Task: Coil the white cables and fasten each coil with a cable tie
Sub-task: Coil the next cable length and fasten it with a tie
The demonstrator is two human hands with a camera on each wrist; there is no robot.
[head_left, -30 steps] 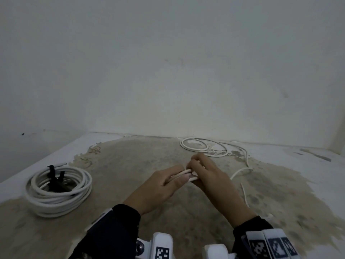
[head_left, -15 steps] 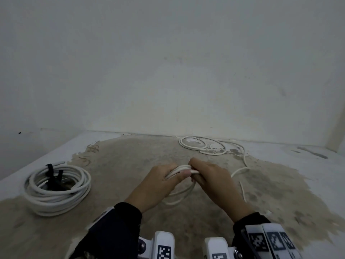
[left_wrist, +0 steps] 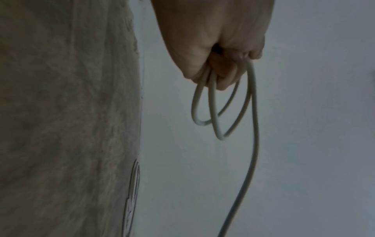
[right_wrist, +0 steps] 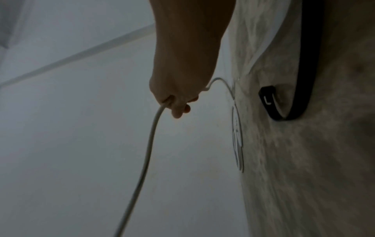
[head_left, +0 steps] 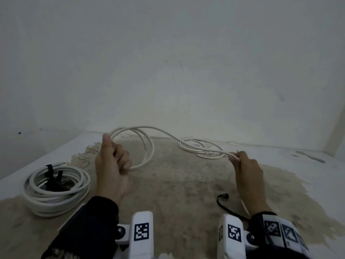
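Black strap (right_wrist: 267,99) end: I read a single white "L".
Wrist markers (head_left: 141,231): I see only square codes.

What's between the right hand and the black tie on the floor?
Nothing visible. The tie lies on bare floor just left of the right hand, which pinches the cable; the hand must let go of it first.

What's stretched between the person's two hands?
In the head view, a span of white cable runs through the air from the loops held by the left hand to the right hand; stained floor below.
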